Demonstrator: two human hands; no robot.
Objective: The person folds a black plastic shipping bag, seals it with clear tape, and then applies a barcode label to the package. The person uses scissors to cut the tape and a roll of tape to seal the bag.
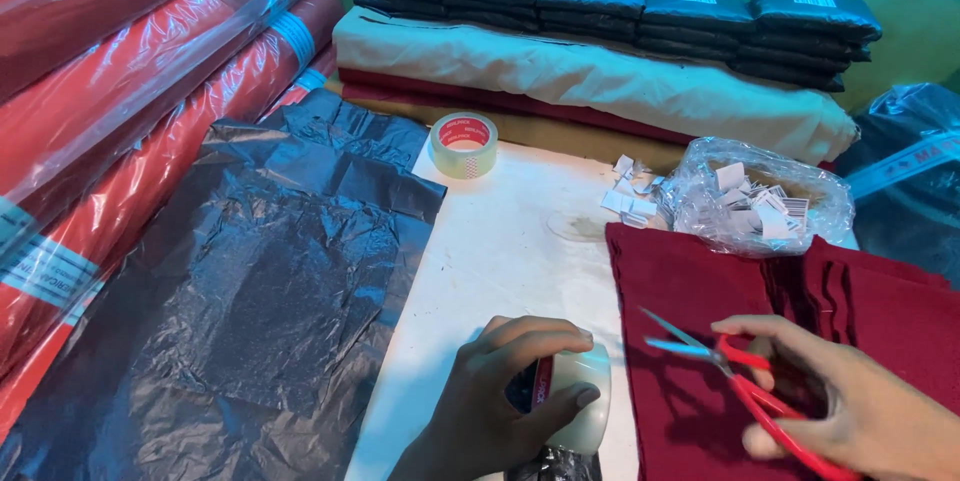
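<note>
Black plastic sheet [250,291] lay left, red fabric rolls [130,91] beside it, spare tape roll [464,145], bag of paper tags [755,203], stacked black packets [610,6] behind.

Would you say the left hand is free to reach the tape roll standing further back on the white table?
Probably not as it stands: the left hand already grips another tape roll. The path itself looks clear, since only bare white table lies between it and the far tape roll.

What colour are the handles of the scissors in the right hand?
Red handles on the small metal-bladed scissors, held by the right hand; head view.
</note>
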